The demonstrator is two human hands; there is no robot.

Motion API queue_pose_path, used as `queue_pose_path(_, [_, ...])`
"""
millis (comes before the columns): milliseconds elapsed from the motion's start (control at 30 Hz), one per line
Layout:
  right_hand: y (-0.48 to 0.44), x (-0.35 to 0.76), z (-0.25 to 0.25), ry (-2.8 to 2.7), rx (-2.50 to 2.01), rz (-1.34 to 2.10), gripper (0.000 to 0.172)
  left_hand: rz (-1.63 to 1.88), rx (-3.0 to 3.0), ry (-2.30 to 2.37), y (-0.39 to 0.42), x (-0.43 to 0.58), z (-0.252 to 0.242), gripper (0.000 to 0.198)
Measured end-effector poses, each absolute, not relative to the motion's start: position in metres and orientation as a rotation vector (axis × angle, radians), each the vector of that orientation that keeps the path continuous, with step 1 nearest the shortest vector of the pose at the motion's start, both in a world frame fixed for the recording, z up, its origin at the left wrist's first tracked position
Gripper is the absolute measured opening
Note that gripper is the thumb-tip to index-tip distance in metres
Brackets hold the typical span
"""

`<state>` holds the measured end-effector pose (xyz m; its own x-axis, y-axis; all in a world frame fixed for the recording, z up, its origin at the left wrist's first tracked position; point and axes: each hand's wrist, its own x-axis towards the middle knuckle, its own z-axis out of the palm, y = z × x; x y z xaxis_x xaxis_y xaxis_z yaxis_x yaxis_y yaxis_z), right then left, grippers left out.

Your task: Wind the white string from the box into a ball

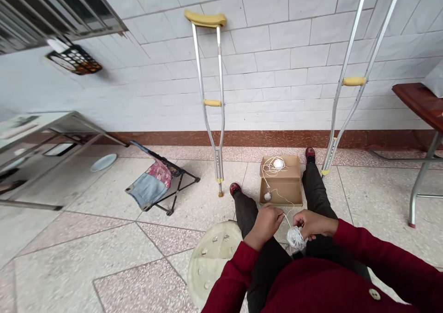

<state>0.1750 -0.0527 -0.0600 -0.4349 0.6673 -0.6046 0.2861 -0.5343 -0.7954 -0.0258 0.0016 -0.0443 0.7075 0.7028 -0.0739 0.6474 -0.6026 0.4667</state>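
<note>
White string ball [296, 238] wound so far, gripped by our right hand [314, 224], fingers curled over it; left hand [266, 225] closed on strand [288, 220] from cardboard box [281, 181]; loose loops, second ball [278, 164] lie there.

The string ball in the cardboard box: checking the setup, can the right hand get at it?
Probably, leaning forward: the ball lies in the open box between the feet, nothing over it, though the right hand holds a string bundle.
</note>
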Motion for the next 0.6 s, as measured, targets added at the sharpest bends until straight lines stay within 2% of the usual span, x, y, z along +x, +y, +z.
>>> queue_pose_path(167, [-0.026,0.176,-0.092,-1.362,-1.849,1.699,0.036,0.114,2.577,0.993,-0.008,-0.003,-0.042,0.027])
queue_pose_path(267, [-0.014,0.179,-0.098,-1.314,-1.911,1.508,0.037,0.092,2.465,1.098,-0.024,-0.001,-0.053,0.030])
queue_pose_path(433, [-0.017,0.176,-0.087,-0.878,-1.610,1.645,0.033,0.268,1.973,1.108,-0.038,-0.017,-0.067,0.041])
queue_pose_path(600, [-0.037,0.169,-0.059,-0.787,-1.193,1.816,0.034,0.415,1.829,0.980,-0.044,-0.026,-0.074,0.042])
